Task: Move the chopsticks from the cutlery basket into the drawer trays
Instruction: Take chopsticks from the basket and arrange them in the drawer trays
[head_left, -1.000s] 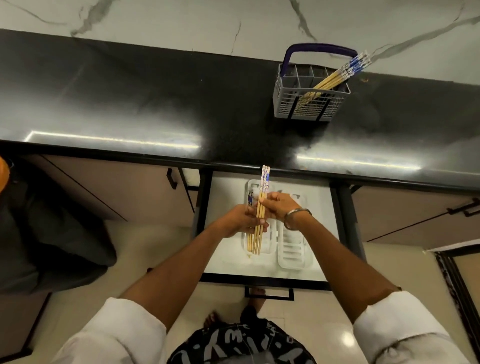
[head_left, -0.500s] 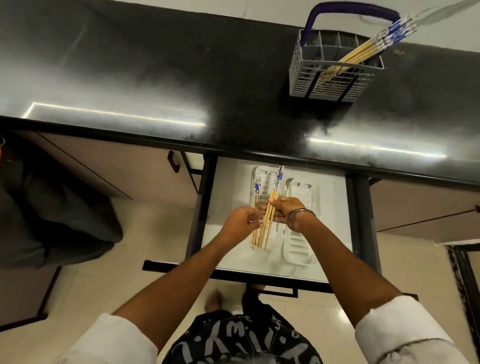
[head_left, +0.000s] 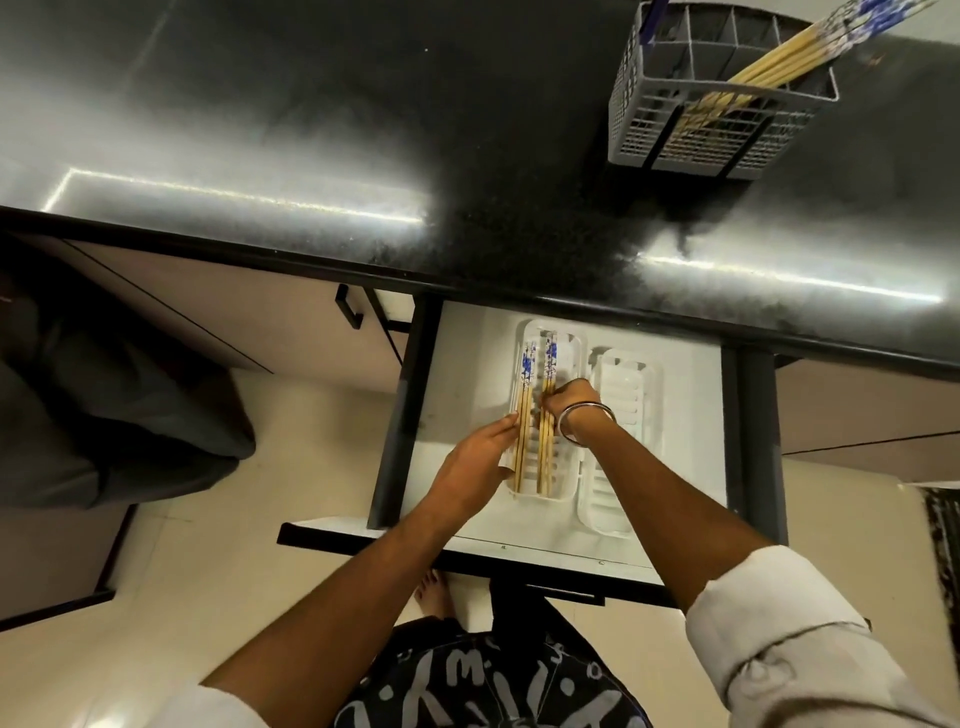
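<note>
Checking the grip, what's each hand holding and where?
Right hand pinches the right chopsticks mid-length. Left hand touches the left chopsticks; grip unclear.

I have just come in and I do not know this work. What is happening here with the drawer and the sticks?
A person is sorting chopsticks into an open drawer below the black counter. The right hand pinches a bundle of chopsticks lying in the left white tray. The left hand touches a second bundle beside it. The other tray holds none. More chopsticks still lean in the grey cutlery basket on the counter.
</note>
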